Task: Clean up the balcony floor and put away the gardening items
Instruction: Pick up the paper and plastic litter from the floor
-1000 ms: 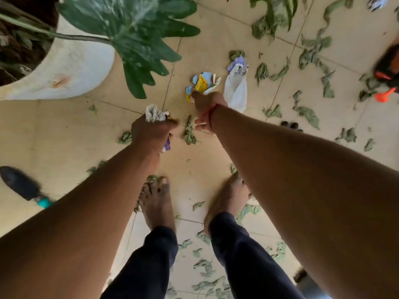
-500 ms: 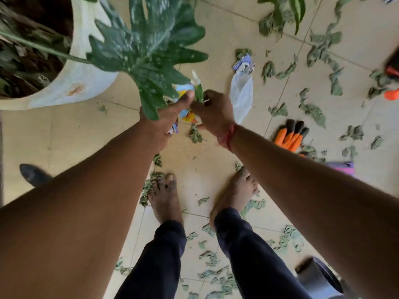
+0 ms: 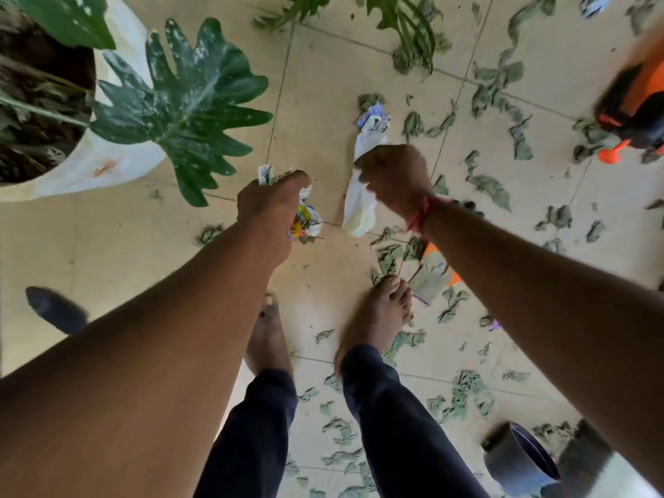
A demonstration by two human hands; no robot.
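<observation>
My left hand (image 3: 271, 206) grips a bunch of crumpled wrappers (image 3: 306, 219), white paper poking out above the fist and a colourful one below. My right hand (image 3: 395, 176) grips a white plastic bag (image 3: 359, 210) in its fist; the bag's upper part (image 3: 370, 136) stretches away toward a crumpled blue-and-white wrapper (image 3: 372, 118) at its far end. Both hands hover above the tan tiled floor (image 3: 323, 102), about a hand's width apart. Torn green leaves (image 3: 488, 185) litter the tiles to the right and near my bare feet (image 3: 377, 310).
A white plant pot (image 3: 107, 163) with a big lobed leaf (image 3: 187, 109) stands at the left. An orange-and-black sprayer (image 3: 636, 116) sits at the right edge, an orange glove (image 3: 431, 278) by my right foot, a dark trowel (image 3: 54, 309) at the left, a grey pot (image 3: 521, 461) bottom right.
The colourful wrapper went from my right hand into my left. My right hand then moved right and took hold of the white bag on the floor.
</observation>
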